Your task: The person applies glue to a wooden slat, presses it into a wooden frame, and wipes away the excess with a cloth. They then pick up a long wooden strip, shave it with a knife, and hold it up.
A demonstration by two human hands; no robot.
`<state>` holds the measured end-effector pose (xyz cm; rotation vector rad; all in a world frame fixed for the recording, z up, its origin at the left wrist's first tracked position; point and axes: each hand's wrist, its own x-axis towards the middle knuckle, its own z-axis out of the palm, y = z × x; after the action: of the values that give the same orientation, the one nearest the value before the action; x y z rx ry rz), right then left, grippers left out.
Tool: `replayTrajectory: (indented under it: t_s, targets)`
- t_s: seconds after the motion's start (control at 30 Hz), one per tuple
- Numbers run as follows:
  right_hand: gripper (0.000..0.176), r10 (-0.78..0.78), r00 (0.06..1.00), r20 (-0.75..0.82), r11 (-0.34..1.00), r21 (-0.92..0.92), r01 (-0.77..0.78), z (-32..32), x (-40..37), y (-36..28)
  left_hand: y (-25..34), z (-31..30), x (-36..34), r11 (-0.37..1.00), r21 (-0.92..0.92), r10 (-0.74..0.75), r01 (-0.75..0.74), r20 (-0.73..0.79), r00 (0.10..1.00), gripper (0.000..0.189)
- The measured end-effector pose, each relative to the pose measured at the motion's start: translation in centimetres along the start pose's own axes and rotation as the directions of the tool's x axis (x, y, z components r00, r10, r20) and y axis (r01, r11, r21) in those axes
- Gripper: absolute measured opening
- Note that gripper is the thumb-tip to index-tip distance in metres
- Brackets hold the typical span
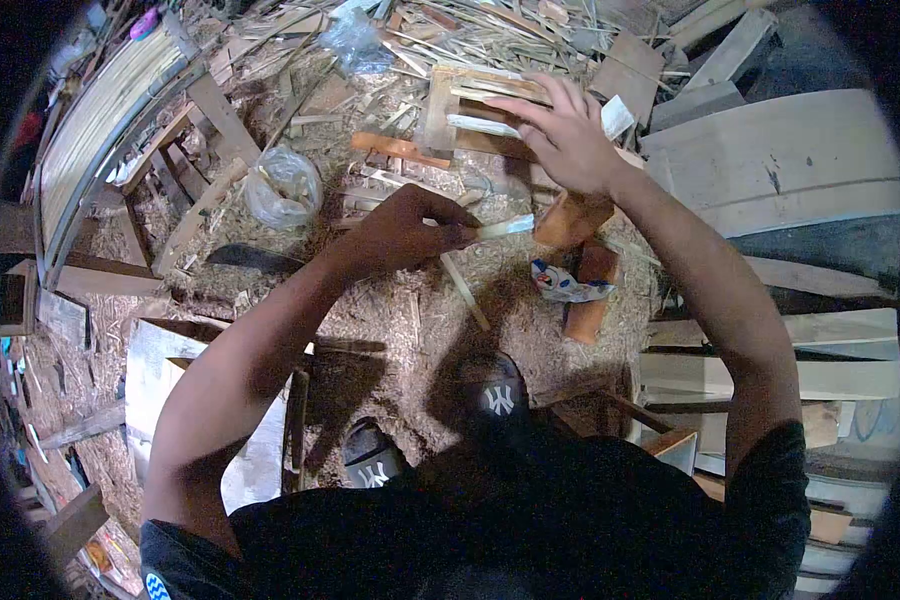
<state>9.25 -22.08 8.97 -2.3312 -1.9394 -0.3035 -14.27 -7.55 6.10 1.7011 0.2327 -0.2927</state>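
My left hand (415, 230) is closed round one end of a short pale wooden strip (507, 228), which points to the right and looks whitish at its tip. Farther up, my right hand (567, 130) has its fingers spread over a wooden box-like piece (440, 110) with pale strips lying on it. The fingertips are close to those strips; whether they touch them I cannot tell. An orange-brown block (570, 220) lies below my right wrist. Beneath my left hand, a thin stick (465, 292) slants downward.
A crumpled printed wrapper (568, 284) lies by a reddish block (592, 290). A clear plastic bag (282, 188) rests on the shavings at left. Long boards (780, 165) are stacked at right. Two dark shoes (375, 455) are below, beside a whitish box (155, 370).
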Motion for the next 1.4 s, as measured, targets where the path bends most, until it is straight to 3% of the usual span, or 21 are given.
replayTrajectory:
  t_s: [0.13, 0.2, 0.27, 0.4, 0.53, 0.6, 1.0, 1.23, 1.33, 1.4]
  targets:
    - [0.044, -0.034, 0.999, 0.015, 0.999, -0.04, 0.034, 1.9, 2.5, 0.2, 0.3, -0.4, -0.5, 0.999, -0.04, 0.015, -0.02, -0.126, 0.992, 0.029]
    - [0.042, -0.005, 0.999, 0.048, 0.997, 0.073, 0.001, 2.6, 3.3, 0.4, 0.1, -0.6, -0.6, 0.995, -0.1, -0.017, 0.0, -0.168, 0.986, 0.027]
    - [0.043, 0.001, 0.997, 0.083, 0.999, 0.039, -0.005, 2.9, 3.4, 0.2, -0.9, -0.8, -0.1, 0.962, -0.256, 0.004, -0.091, -0.323, 0.946, 0.025]
    - [0.044, 0.038, 0.993, 0.109, 0.999, 0.001, -0.038, 3.6, 3.7, -0.3, -1.2, -1.1, 0.1, 0.898, -0.368, 0.055, -0.243, -0.452, 0.89, 0.023]
    - [0.042, -0.009, 0.997, 0.078, 1.0, -0.002, 0.01, 4.3, 3.7, -0.1, -2.3, -1.3, 0.9, 0.881, -0.386, 0.062, -0.275, -0.48, 0.875, 0.022]
    - [0.041, -0.023, 0.994, 0.105, 0.999, 0.044, 0.019, 4.3, 3.7, -0.2, -2.5, -1.2, 1.2, 0.931, -0.259, 0.08, -0.257, -0.543, 0.836, 0.023]
    - [0.044, 0.053, 0.987, 0.149, 0.998, 0.008, -0.055, 3.8, 3.8, -0.9, -1.3, -1.0, 0.5, 0.912, -0.367, -0.016, -0.181, -0.475, 0.88, 0.025]
    - [0.043, 0.089, 0.989, 0.12, 0.996, 0.009, -0.09, 4.2, 3.9, -0.8, -1.5, -1.0, 0.6, 0.905, -0.363, 0.021, -0.221, -0.48, 0.877, 0.025]
    - [0.042, -0.024, 0.992, 0.127, 1.0, 0.021, 0.021, 3.9, 3.7, -0.9, -1.6, -1.0, 0.6, 0.917, -0.355, -0.005, -0.184, -0.47, 0.882, 0.023]
    - [0.042, 0.128, 0.98, 0.155, 0.992, -0.002, -0.129, 4.0, 3.6, -1.0, -1.8, -0.9, 0.9, 0.929, -0.287, 0.061, -0.234, -0.506, 0.861, 0.022]
